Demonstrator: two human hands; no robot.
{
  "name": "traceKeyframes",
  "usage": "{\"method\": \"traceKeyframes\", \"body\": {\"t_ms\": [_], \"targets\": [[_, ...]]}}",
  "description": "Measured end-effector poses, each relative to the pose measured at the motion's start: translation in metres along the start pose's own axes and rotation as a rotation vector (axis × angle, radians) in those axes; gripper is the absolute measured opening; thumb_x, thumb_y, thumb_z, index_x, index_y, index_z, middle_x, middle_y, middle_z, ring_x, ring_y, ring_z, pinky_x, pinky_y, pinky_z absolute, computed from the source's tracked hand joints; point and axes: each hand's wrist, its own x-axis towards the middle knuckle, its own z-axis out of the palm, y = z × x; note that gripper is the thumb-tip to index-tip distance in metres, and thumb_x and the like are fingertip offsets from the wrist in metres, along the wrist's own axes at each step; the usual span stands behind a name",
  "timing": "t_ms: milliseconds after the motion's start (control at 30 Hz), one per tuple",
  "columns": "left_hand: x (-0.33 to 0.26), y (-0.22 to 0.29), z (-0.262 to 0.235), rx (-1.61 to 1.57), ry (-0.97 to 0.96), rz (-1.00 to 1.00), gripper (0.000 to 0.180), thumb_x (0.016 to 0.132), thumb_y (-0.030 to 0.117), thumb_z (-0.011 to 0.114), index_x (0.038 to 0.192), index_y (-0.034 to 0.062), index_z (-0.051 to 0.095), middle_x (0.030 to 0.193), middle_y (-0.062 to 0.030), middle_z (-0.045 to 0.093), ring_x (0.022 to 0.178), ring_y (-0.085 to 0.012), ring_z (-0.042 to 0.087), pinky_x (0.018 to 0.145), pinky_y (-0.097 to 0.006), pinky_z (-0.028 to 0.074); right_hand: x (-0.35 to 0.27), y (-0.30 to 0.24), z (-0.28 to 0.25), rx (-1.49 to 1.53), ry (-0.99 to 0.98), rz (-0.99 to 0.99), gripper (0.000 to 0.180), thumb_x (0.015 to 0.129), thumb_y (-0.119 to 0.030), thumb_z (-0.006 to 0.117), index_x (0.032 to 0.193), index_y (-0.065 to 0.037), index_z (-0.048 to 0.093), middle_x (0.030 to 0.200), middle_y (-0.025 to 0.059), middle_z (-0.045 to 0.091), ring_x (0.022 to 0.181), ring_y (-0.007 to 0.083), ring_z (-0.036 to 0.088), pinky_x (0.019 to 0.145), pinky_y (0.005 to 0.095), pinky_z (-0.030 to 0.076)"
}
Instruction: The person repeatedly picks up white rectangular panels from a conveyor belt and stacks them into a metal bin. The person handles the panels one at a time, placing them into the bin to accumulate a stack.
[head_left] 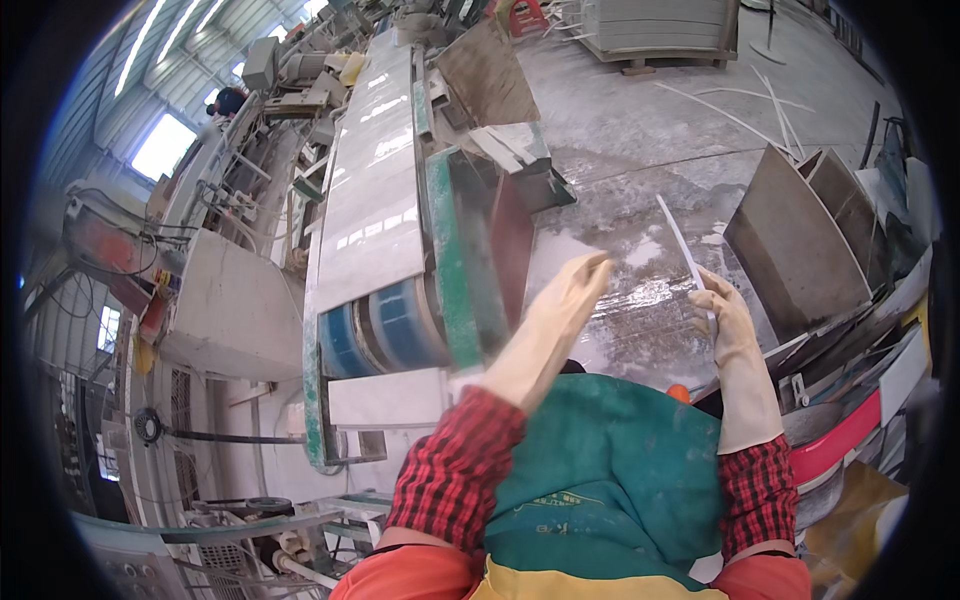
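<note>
Both my hands wear cream rubber gloves with red-and-black checked cuffs. My right hand [722, 305] grips a thin white strip [679, 234], which slants up and away to the left from between my fingers. My left hand [580, 278] is held out over the floor in front of me, its fingers drawn together and nothing visible in them. To its left runs a conveyor line with a green side frame [452, 265] and blue rollers [402, 322] at the near end. A pale glossy slab [372, 200] lies along this line.
Brown boards [795, 245] lean upright at the right. Several thin strips [745, 115] lie on the wet floor [640, 170] farther off. A pallet of stacked grey slabs [655, 30] stands at the back. Off-cuts and a red curved piece [838, 440] crowd the lower right.
</note>
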Motion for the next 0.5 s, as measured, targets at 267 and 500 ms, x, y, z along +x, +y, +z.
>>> {"method": "traceKeyframes", "body": {"t_ms": [267,500], "targets": [[0.068,0.017,0.063,-1.461,0.143,-0.904,0.036,0.105,0.021,0.051,0.133,-0.0006,0.047,0.131,-0.0185,0.059,0.113,-0.0326,0.065,0.09,-0.049,0.059,-0.028,-0.017,0.019,-0.801,-0.249,-0.801,0.069,0.06,-0.008,0.083,0.127,-0.006,0.066,0.135,0.019,0.061,0.131,0.0352,0.054,0.112,0.0419,0.041],[0.041,0.013,0.027,-1.413,0.671,-0.768,0.03,0.101,0.011,0.054,0.126,-0.0051,0.048,0.124,-0.0205,0.061,0.112,-0.0371,0.065,0.094,-0.056,0.056,-0.023,-0.014,0.023,-0.705,-0.115,-0.934,0.069,0.073,-0.025,0.087,0.135,-0.008,0.062,0.142,0.0155,0.058,0.134,0.0309,0.052,0.118,0.0412,0.034]]}}
